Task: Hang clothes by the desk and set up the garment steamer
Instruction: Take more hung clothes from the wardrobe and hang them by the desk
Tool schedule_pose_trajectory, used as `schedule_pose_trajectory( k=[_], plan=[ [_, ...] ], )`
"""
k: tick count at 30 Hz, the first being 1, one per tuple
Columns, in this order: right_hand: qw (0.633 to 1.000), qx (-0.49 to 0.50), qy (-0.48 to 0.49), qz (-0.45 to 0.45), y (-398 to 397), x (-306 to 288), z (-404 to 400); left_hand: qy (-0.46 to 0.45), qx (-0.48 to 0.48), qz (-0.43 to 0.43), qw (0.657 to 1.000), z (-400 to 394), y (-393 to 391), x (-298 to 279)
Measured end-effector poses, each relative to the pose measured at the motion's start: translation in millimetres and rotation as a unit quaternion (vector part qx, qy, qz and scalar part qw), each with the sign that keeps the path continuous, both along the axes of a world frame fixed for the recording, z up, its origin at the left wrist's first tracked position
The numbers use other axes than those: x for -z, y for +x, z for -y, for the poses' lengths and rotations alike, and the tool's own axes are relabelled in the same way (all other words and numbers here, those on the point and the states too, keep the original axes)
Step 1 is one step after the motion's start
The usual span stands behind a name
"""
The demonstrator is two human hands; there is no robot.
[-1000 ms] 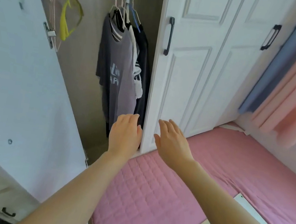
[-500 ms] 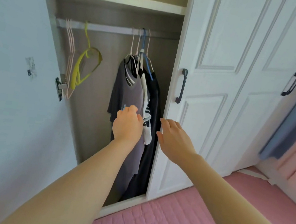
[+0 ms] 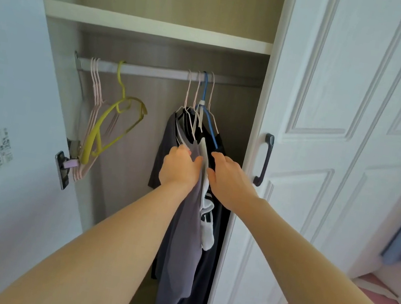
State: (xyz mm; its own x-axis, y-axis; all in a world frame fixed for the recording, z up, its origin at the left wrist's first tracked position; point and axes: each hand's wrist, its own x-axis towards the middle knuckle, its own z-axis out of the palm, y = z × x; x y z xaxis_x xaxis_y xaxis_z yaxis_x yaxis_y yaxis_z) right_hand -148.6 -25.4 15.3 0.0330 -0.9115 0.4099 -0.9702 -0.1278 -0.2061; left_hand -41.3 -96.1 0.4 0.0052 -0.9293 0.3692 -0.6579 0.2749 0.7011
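Two bare forearms come up from the bottom edge — no sleeves, no cuffs anywhere along their visible length. The left hand and the right hand are bare too: no gloves, rings, watch or bands at the wrists. The fingers show short nails on the left hand — the right hand's nails cannot be made out.
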Motion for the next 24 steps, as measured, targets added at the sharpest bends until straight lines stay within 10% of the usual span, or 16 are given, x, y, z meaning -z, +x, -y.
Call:
schedule_pose_trajectory(
  k=[12,24],
  plan=[
    [0.998,0.021,0.022,0.057,5,-4,54,-0.034,-0.004,0.106,0.994,38,14,2],
    [0.987,0.032,0.033,0.153,27,-6,104,0.034,0.032,-0.011,0.999,95,15,-39]
  ],
)
